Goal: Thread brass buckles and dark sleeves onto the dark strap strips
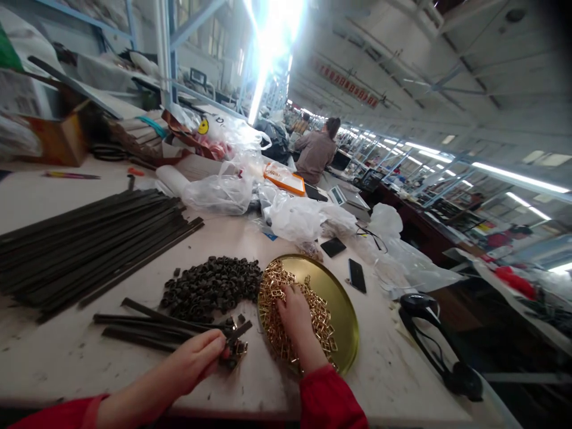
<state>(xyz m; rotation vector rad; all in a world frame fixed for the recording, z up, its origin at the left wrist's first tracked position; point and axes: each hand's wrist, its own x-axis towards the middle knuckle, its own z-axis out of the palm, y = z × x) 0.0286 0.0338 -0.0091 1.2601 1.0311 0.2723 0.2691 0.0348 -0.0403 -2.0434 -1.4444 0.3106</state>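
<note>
- Left hand point(201, 357): thumb and fingers pressed together, pinching a short, flat, dark strip point(240, 332), its end jutting toward the tray.
- Right hand point(295, 313): fingers bent down into a heap of small gold-coloured metal frames point(322, 316); whether the fingertips pinched one, could not tell.
- The frames lay in a round, shallow, gold-coloured tray point(346, 316), heaped over its left and middle.
- Progress, judged from layout: a few gold-coloured frames point(241, 351) lay beside the left hand, among dark pieces; whether any were joined to strips, could not tell. Much appeared left, given the full heap in the tray.
- Other stock: a large pile of small, curled black pieces point(210, 286) left of the tray; loose dark strips point(134, 338) beside the left wrist; a broad stack of long, dark, flat strips point(89, 238) farther left.
- Edges: the pale, scuffed tabletop point(263, 393) ended just below the forearms. The tray stood near that front edge.
- Room: a narrow bare band ran between left hand and tray; wider space lay right of the tray, up to a black, handle-shaped object point(440, 345). Crumpled translucent plastic bags point(295, 217) limited the far side.
</note>
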